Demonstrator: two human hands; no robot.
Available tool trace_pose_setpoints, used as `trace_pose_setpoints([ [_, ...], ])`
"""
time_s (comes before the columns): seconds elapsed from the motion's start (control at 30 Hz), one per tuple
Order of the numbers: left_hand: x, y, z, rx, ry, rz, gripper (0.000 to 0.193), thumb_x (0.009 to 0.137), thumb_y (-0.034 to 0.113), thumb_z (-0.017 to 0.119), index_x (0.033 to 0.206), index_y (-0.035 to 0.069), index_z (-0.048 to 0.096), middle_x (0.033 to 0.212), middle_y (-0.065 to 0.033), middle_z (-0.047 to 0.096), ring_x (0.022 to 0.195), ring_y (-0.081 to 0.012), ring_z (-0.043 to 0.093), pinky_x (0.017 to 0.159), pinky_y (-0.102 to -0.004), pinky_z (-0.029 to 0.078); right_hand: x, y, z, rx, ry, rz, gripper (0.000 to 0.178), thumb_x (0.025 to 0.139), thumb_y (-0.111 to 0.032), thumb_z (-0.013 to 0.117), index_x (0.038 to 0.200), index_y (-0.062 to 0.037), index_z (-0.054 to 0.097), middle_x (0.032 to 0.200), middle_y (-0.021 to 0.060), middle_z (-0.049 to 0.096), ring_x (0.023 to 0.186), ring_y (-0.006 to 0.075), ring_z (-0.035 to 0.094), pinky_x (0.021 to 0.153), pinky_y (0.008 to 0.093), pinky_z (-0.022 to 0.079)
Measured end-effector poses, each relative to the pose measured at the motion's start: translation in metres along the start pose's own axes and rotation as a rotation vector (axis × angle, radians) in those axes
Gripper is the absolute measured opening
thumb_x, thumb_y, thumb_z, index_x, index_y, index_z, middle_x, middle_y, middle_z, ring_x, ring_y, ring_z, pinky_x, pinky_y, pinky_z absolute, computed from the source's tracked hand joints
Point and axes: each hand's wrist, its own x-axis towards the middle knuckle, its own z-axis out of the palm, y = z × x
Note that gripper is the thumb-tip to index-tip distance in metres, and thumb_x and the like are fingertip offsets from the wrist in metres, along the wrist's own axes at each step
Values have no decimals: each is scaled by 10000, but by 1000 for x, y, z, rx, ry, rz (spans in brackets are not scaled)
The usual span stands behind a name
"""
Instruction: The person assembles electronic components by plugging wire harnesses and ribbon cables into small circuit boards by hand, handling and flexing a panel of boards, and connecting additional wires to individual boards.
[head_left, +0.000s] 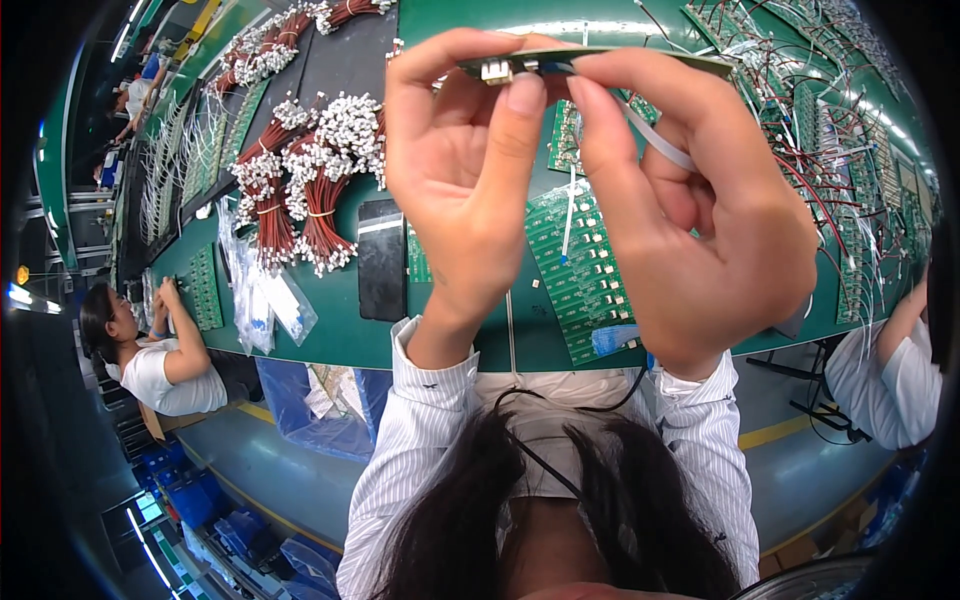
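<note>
My left hand point(455, 200) is closed on a thin circuit board point(690, 65), held up nearly edge-on above the table. Its thumb presses up beside a small white connector point(496, 72) on the board's underside. Between thumb and forefinger, my right hand point(700, 220) pinches a white flat ribbon cable point(658, 143) close to the board. A blue cable end shows at the board; whether it sits inside a socket cannot be made out. The cable's tail runs back into my right palm. Below the hands lies a panel of green circuit boards point(560, 270), with another flat cable point(571, 215) across it.
Bundles of red-brown wires with white plugs point(320, 190) lie left, beside a black phone-like slab point(382, 260) and clear bags of cables point(262, 295). Wired boards point(800, 150) crowd the right. Co-workers sit at left point(170, 350) and right point(890, 370). A blue-lined bin point(320, 430) stands below the table edge.
</note>
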Motion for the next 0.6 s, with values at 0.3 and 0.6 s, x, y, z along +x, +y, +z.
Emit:
trace_pose_setpoints([
  [0.3, 0, 0, 1, 25, -2, 31, 256, 867, -3, 484, 1113, 4, 413, 1020, -152, 563, 927, -157, 543, 809, -259, 432, -1, 0, 1, 21, 6, 19, 153, 717, 28, 669, 844, -56, 657, 489, -95, 332, 429, -33, 231, 385, 159, 143],
  [0.6, 1, 0, -1, 96, -30, 116, 265, 858, -15, 498, 1108, 2, 413, 1014, -155, 564, 926, -157, 543, 802, -256, 435, -2, 2, 2, 77, 13, 1, 147, 718, 48, 657, 840, -35, 651, 494, -91, 338, 432, -30, 230, 383, 159, 149],
])
